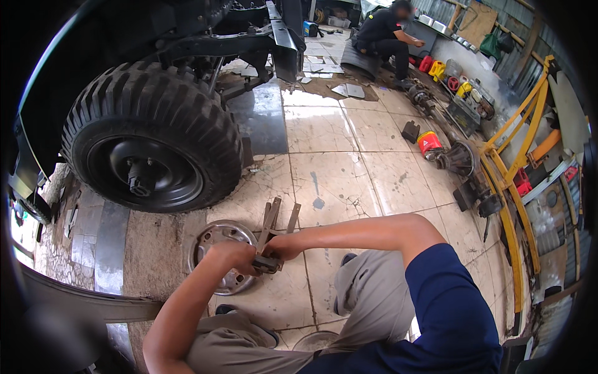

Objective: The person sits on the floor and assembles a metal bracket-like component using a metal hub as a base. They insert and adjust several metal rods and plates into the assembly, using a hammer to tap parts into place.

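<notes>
My left hand (233, 257) is closed around a dark, blocky metal piece (266, 264) in front of my knees. Close against it, my right hand (283, 247) grips the lower part of a bracket-like metal piece with flat rusty bars (270, 218) that point up and away from me. Whether the blocky piece and the bars are one part is hidden by my fingers. Under my left hand a round silver steel wheel disc (202, 240) with holes lies on the floor.
A large black tyre (152, 131) on a vehicle stands at the left. A person (381, 37) sits at the back. Along the right are a yellow metal frame (511, 249), an axle part (458, 159) and a red-and-yellow can (429, 143). Cracked tiles (386, 181) cover the floor.
</notes>
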A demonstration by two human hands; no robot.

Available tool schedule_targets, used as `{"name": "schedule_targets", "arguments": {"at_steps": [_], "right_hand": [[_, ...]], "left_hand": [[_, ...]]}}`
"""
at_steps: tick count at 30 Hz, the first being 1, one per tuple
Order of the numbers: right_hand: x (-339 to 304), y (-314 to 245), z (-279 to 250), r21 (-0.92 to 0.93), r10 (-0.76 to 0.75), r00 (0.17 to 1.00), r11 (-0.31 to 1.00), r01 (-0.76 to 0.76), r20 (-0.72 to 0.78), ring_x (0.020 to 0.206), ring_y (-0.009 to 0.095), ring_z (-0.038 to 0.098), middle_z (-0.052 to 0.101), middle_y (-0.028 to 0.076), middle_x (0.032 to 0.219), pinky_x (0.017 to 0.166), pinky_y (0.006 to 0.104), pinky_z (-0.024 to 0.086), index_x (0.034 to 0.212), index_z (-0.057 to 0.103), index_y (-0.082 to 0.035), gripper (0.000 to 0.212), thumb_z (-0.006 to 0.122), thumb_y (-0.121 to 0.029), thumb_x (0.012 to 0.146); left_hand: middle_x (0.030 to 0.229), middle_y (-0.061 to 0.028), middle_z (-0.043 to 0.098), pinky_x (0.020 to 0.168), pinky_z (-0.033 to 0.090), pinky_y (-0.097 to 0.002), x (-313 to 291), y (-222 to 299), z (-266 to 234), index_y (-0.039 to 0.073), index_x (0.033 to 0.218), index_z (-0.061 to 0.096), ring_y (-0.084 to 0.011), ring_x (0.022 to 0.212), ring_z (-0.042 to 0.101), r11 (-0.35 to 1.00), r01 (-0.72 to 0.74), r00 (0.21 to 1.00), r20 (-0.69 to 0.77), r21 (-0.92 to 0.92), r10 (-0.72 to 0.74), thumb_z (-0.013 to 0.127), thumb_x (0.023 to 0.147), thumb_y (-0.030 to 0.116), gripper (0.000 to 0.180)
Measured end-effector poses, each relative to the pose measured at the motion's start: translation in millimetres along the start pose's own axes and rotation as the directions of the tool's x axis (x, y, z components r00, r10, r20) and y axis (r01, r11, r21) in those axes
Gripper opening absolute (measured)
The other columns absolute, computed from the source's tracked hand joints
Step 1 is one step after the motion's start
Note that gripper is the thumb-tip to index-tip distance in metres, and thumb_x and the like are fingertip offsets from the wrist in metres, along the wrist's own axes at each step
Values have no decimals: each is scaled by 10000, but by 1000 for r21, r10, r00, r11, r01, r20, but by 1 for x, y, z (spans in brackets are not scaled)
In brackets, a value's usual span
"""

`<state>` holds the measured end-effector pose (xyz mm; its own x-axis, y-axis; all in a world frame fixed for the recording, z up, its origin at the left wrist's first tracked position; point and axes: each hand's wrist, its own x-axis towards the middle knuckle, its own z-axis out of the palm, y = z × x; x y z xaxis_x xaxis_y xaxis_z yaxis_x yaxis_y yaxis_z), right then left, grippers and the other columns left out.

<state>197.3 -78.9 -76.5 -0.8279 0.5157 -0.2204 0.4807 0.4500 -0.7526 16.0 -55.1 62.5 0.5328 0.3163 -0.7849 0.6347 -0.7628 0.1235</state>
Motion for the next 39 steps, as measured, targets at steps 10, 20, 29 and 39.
{"name": "schedule_targets", "arguments": {"at_steps": [10, 20, 29, 39], "right_hand": [[-2, -16, -9, -23, 78, 997, 997, -78, 28, 894, 345, 657, 694, 200, 978, 788, 397, 505, 1065, 678, -24, 278, 598, -23, 798], [-1, 4, -3, -5, 95, 993, 996, -94, 66, 932, 367, 662, 700, 200, 1012, 826, 411, 508, 1132, 685, -70, 355, 536, -37, 811], [-2, 35, 13, 59, -70, 997, 996, 67, 41, 950, 359, 653, 695, 190, 1042, 843, 411, 497, 1142, 676, -78, 322, 516, -68, 863], [-6, 1, -4, 149, 25, 996, 988, -38, 90, 1033, 333, 640, 671, 179, 1160, 906, 397, 481, 1220, 652, -90, 340, 512, -76, 910]], "left_hand": [[1094, -138, 698, 871, 519, -432, 7, -3, 7, 132, 1183, 642, -313, 1019, 662, 999, -44, 998, -39, 9, 44, 720, 801, 368, 456], [1047, -110, 706, 848, 535, -431, 3, 8, 9, 228, 1256, 628, -301, 1002, 675, 984, -124, 983, -120, 124, 139, 696, 788, 266, 475], [1024, -118, 699, 818, 539, -434, -2, 11, 0, 244, 1287, 600, -307, 965, 681, 971, -208, 969, -109, 115, 220, 689, 785, 234, 510], [1069, -110, 680, 859, 528, -429, -4, -10, 9, 293, 1317, 570, -290, 1013, 665, 986, -164, 981, -104, 14, 165, 752, 770, 349, 579]]}}
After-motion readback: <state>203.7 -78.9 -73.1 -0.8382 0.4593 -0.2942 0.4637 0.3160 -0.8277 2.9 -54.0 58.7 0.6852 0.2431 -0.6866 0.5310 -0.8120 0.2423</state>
